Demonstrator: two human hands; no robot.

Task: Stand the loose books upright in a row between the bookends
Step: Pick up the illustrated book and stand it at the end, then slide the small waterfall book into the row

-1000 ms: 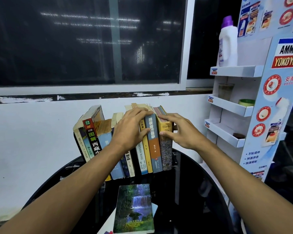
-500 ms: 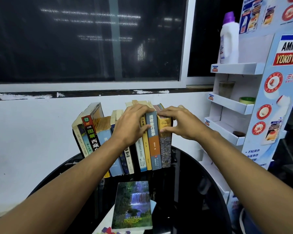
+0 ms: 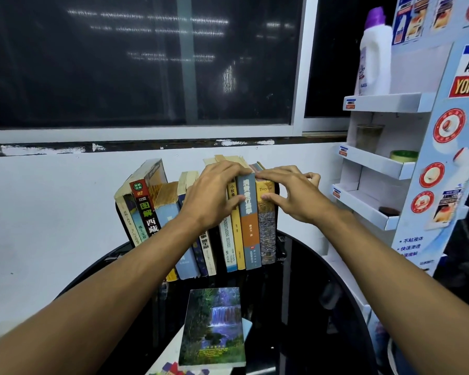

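- Row of books (image 3: pixel 228 239) stands at the far side of the black table (image 3: pixel 309 307), against the wall. The volumes at its left end lean left.
- Left hand (image 3: pixel 211 196): fingers together, curled over the tops, thumb pressing the blue-and-orange book (image 3: pixel 251 228) on its spine.
- Right hand (image 3: pixel 290 196): fingers hooked over the Troyes book (image 3: pixel 267 226), thumb on its spine, little finger splayed.
- Step, as judged: squaring the right end against the dark bookend (image 3: pixel 277 212). Press down and sideways together so the feet don't skid.
- Waterfall book (image 3: pixel 214 328) lies flat at the near edge (still needs a slot).
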